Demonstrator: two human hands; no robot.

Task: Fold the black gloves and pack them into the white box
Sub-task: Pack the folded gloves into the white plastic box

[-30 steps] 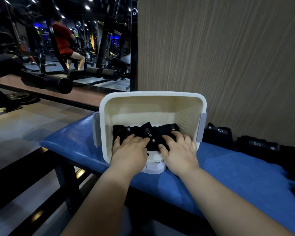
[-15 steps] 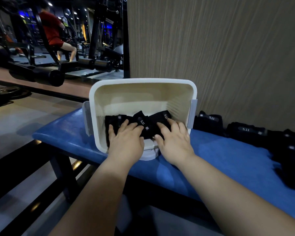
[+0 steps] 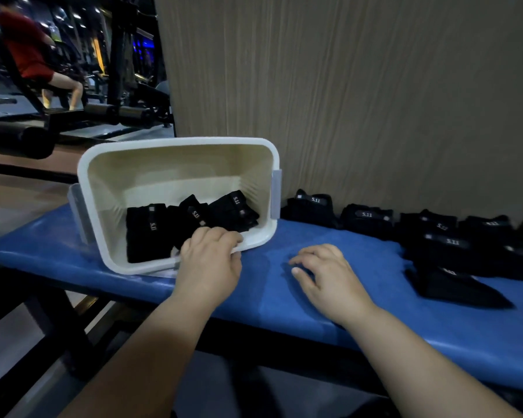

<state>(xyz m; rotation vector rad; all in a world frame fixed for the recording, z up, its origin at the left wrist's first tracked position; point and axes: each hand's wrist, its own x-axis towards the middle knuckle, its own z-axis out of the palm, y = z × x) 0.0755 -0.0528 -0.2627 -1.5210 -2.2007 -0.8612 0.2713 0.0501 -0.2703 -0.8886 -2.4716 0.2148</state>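
The white box (image 3: 175, 147) lies tilted on the blue bench (image 3: 272, 297), its opening facing me. Inside it lie several folded black gloves (image 3: 147, 230) with 5.11 labels, side by side along the lower wall. My left hand (image 3: 209, 260) is at the box's near right rim, fingers curled over the edge and gripping it. Right of the box, my right hand (image 3: 329, 273) rests low over the bench pad with loosely bent fingers and holds nothing. More black gloves (image 3: 367, 220) lie outside the box, in a row along the wall and in a pile (image 3: 447, 245) at the right.
A wood-grain wall panel (image 3: 375, 101) rises directly behind the bench. One loose glove (image 3: 456, 292) lies nearer the front edge at the right. Gym machines (image 3: 127, 110) and a seated person in red (image 3: 27, 52) fill the back left. Floor lies below the bench's left end.
Both hands have come out of the box. The left now holds the near rim, the right has moved right onto the bench. The view has swung right, showing more gloves.
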